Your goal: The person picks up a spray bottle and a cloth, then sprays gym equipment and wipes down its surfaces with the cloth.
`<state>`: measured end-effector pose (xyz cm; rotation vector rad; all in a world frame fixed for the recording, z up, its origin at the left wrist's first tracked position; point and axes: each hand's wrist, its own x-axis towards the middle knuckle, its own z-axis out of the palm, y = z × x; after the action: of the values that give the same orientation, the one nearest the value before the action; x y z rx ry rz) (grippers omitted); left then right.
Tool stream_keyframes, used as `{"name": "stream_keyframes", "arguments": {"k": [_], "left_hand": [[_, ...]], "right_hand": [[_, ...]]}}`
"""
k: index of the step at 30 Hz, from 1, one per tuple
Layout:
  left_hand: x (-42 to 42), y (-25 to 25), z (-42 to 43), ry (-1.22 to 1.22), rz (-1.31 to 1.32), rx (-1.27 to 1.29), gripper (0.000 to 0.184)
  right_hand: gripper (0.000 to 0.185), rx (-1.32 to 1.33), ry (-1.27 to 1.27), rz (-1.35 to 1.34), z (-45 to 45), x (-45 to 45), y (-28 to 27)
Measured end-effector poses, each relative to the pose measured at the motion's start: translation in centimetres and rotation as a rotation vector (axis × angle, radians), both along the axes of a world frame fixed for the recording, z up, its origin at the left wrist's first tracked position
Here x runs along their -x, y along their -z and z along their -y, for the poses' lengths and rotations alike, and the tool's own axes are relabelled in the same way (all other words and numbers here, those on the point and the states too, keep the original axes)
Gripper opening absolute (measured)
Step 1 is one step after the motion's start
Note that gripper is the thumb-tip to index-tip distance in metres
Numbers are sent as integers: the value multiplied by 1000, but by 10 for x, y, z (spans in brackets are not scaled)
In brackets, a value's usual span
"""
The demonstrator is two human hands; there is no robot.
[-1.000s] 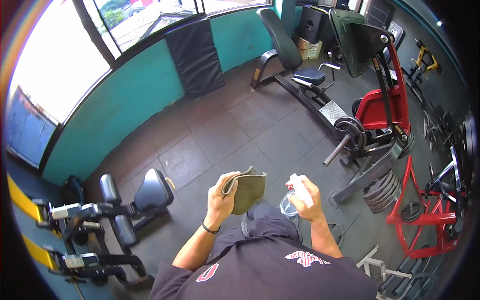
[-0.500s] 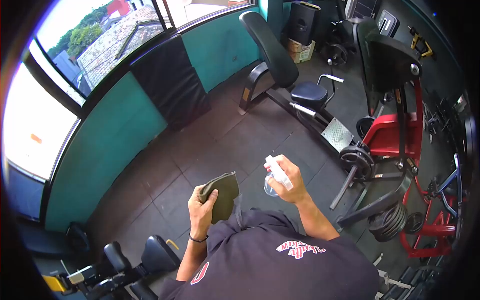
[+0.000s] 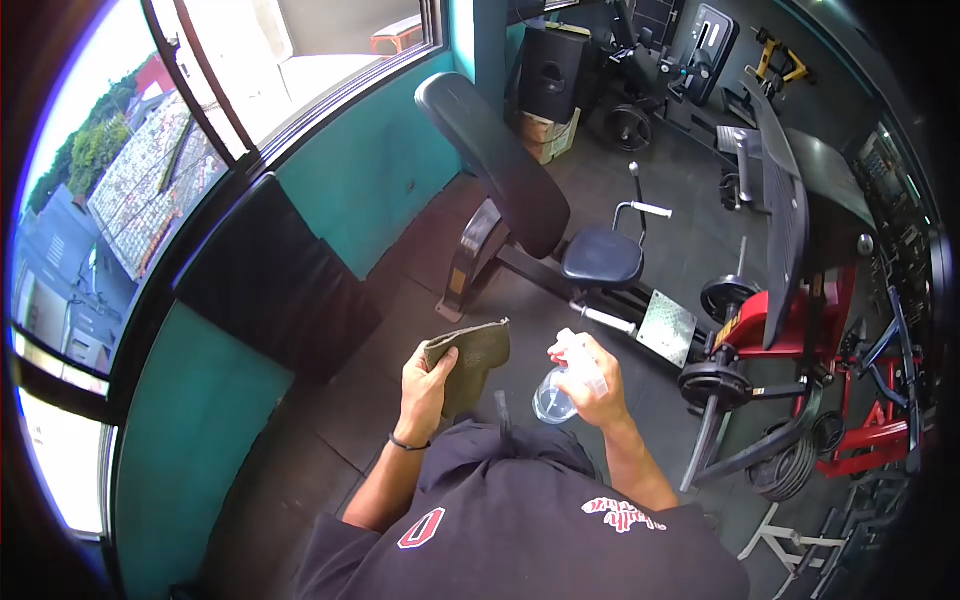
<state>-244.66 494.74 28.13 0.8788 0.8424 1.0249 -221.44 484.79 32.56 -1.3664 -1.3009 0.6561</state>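
My left hand [image 3: 424, 398] grips a folded olive-green cloth [image 3: 474, 366], thumb on its near face and the other fingers behind it. To the right, my right hand [image 3: 598, 388] is closed around the neck and trigger head of a clear spray bottle [image 3: 553, 402]. Its see-through body shows below the fingers, while much of the white head is covered by them. Cloth and bottle are held apart in front of my dark shirt [image 3: 530, 530], above the floor.
Ahead stands a leg machine with a black backrest [image 3: 495, 165], a seat [image 3: 603, 258] and a metal footplate [image 3: 665, 328]. Weight plates [image 3: 715, 383] and a red-framed machine [image 3: 868, 440] are on the right. A black pad [image 3: 280, 280] leans against the teal wall under the windows.
The view has swung right and come closer to the leg machine. Both hands still hold the cloth and the spray bottle; the right hand sits lower in view, with more of the bottle's body showing.
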Motion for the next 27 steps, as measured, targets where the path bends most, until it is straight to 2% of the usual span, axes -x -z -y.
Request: {"name": "stream_keyframes", "arguments": {"k": [4,8,9,12,16,17,22,23,26,27], "left_hand": [[-15,-10,-91,66,-26,-25,11],[-37,11,-152,31,-91,-14,11],[-42,17,-166,9,-111,0,11],[-59,39,-203,-86,-153,17,12],[-97,46,-251,-326,-275,141,19],[-106,45,-262,-386,-227,168,23],[-142,35,-311,-502,-241,172,25],[-146,36,-318,-527,-243,179,25],[-157,37,-331,-561,-251,237,25],[-160,38,-334,-563,-274,254,26]], "right_hand": [[30,-28,28,11,-88,-25,-13],[50,-99,-24,199,-188,-62,6],[59,-229,-50,347,-218,-71,13],[60,-387,-107,448,-305,-104,37],[55,-384,-167,403,-403,-145,52],[55,-378,-180,379,-424,-155,49],[54,-302,-258,214,-523,-190,38],[48,-358,-240,273,-541,-193,41],[35,-285,-266,150,-584,-207,53],[24,-269,-223,77,-596,-209,49]]}}
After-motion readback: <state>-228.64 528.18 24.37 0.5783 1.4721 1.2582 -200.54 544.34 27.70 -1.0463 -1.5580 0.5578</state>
